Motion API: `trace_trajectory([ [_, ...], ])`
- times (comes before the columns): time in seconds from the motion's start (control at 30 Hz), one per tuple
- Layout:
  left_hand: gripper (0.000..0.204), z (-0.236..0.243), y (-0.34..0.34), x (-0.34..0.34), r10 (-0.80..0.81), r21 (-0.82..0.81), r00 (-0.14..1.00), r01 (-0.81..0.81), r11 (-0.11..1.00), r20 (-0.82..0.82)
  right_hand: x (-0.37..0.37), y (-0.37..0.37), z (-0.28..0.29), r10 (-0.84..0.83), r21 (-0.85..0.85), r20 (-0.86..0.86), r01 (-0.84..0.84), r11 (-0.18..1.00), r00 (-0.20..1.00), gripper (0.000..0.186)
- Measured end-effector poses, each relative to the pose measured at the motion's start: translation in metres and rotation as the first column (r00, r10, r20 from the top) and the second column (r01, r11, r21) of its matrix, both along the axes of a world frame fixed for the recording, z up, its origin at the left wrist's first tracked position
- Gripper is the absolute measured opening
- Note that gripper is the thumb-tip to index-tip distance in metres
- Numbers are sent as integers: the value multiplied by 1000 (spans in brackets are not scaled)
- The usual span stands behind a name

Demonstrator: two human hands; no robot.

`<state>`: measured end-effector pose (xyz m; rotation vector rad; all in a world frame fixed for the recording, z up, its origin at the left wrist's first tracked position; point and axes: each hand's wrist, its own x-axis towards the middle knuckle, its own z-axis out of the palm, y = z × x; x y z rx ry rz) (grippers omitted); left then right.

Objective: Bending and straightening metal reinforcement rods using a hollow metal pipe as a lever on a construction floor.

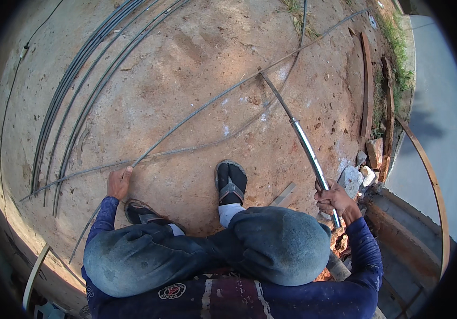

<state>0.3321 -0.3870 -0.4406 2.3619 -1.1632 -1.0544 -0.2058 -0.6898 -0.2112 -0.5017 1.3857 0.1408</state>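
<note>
The fingers of the left hand (119, 182) are curled tight around a ribbed steel bar (196, 110), gripping it where it meets the ground just ahead of the left foot. From that grip the bar runs up and to the right in a long bowed line across the dirt toward the far edge of the yard. The right hand (333, 201) is closed in a fist around the lower end of a shiny metal pipe (307, 150), thumb and fingers wrapped fully round it. The pipe rises away from the fist up and to the left, its polished tube giving way to a darker, thinner rod whose tip meets the ribbed bar well away from both hands.

A second, thinner bar (196, 147) lies on the ground, crossing under the first near the left hand. A bundle of long curved bars (74, 80) lies to the left, dark and parallel.

The person crouches, knees in dusty blue-grey trousers, feet in dark sandals (230, 183) with white socks, sleeves dark blue. The ground (186, 58) is packed reddish-brown earth, scuffed and chalk-marked. To the right lie rusty planks (367, 90), broken stones (352, 179), a strip of grass and a grey concrete ledge.
</note>
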Motion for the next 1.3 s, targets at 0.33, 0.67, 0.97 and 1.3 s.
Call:
trace_trajectory([
  [0.33, 57, 9, 6, -12, 0, 45, 999, -2, 999, 53, 4, 26, -14, -45, 50, 41, 42, 998, 998, 26],
  [0.67, 55, 18, 6, -17, -9, 91, 988, -5, 996, 154, 11, 45, -28, -53, -11, 1, 53, 999, 999, 25],
  [0.97, 29, 22, -13, -31, 0, -314, 927, 128, 941, 376, -83, -13, -29, 146, -140, -976, -979, 149, 161, 27],
  [1.3, 47, 71, -22, 15, -49, -87, 979, 33, 996, -196, -102, 48, -67, 286, -488, -631, -656, 576, 721, 24],
])
